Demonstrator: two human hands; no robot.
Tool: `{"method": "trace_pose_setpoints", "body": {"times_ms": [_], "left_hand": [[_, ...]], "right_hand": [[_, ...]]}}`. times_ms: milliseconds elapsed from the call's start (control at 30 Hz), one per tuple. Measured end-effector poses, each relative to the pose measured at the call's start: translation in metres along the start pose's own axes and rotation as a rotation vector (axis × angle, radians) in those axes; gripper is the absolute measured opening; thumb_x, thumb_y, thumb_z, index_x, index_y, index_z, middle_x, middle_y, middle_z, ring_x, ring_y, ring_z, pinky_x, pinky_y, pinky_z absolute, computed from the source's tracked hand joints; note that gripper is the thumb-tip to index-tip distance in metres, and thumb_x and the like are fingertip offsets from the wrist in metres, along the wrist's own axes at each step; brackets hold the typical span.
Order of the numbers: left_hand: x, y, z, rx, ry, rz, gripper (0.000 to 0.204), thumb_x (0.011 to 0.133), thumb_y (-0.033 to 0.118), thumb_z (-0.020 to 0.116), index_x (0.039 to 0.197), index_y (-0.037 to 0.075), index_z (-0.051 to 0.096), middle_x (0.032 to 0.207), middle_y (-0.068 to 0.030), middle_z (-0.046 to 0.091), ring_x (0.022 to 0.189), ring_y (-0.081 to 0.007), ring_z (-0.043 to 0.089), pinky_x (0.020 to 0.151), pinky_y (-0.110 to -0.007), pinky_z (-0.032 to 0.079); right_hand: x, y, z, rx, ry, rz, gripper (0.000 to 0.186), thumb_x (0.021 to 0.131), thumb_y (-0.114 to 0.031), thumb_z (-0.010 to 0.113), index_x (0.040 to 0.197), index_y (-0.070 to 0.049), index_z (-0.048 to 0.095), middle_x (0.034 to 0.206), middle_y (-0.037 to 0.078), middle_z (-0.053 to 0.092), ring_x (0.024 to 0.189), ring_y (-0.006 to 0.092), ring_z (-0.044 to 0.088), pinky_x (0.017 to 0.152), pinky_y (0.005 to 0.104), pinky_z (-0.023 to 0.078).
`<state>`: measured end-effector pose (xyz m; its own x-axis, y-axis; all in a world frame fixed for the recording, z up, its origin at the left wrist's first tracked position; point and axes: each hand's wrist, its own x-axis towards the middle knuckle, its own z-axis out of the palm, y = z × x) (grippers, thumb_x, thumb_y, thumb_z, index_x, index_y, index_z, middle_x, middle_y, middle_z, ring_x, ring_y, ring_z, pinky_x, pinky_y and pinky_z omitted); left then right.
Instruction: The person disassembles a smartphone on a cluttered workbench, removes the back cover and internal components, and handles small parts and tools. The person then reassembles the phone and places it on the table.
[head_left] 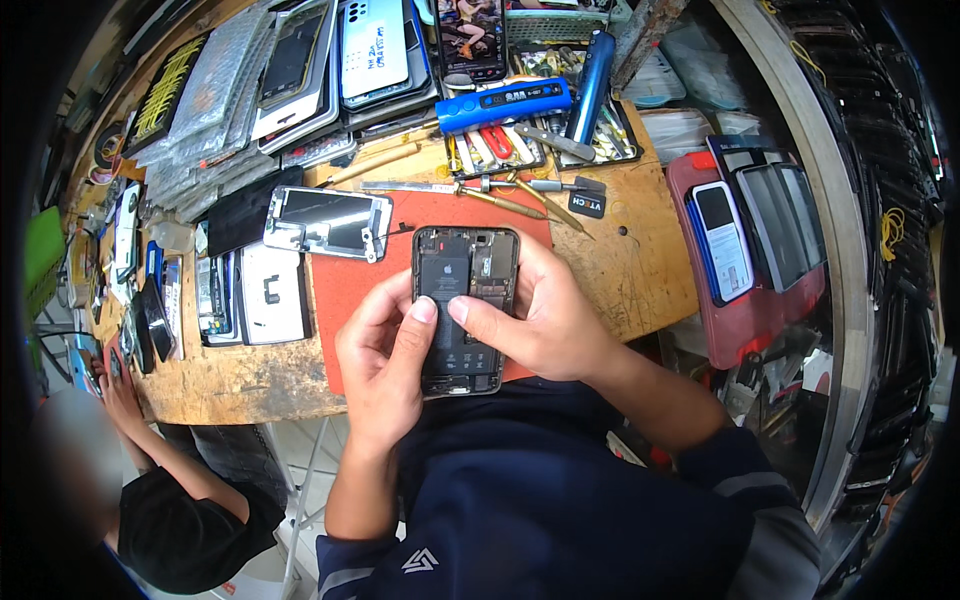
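Observation:
Both of my hands hold an opened smartphone upright over the front of the bench, its screen off and its insides facing me. A long black battery fills its left and middle part, with circuit parts at the upper right. My left hand grips the left edge, its thumb lying on the battery. From the right side my right hand wraps the frame, and its thumb also presses on the battery. Beyond the phone, to the left, a detached screen panel lies with its metal back partly showing, overlapping the red mat.
Tweezers and screwdrivers lie behind the mat. Two blue cylindrical power tools rest on trays of small parts. Stacked phones and bubble-wrap packets crowd the back left. A white box sits left. Another person works at lower left.

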<state>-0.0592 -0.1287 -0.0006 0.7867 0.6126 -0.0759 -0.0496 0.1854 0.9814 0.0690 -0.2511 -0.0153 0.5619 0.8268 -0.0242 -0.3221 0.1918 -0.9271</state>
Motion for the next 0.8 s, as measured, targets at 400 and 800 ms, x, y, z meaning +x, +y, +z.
{"method": "trace_pose_setpoints", "body": {"times_ms": [400,800], "left_hand": [[-0.007,-0.008,0.001,-0.008,0.003,0.025,0.011,0.109,0.012,0.065,0.106,0.001,0.065,0.093,0.0010,0.070,0.081,-0.0013,0.055,0.073,-0.021,0.044],[-0.010,-0.019,0.004,0.021,0.100,0.119,0.033,0.111,0.019,0.063,0.082,0.007,0.055,0.077,0.0077,0.052,0.072,-0.0006,0.040,0.063,-0.023,0.034]], "right_hand": [[-0.013,0.007,-0.001,-0.130,-0.070,-0.058,0.031,0.100,-0.001,0.072,0.124,-0.003,0.052,0.112,0.003,0.063,0.103,0.0056,0.061,0.088,0.0274,0.052],[-0.020,-0.008,0.004,-0.431,-0.070,-0.130,0.037,0.094,-0.011,0.077,0.119,0.002,0.052,0.091,0.022,0.070,0.083,0.0348,0.074,0.072,0.0431,0.054]]}}
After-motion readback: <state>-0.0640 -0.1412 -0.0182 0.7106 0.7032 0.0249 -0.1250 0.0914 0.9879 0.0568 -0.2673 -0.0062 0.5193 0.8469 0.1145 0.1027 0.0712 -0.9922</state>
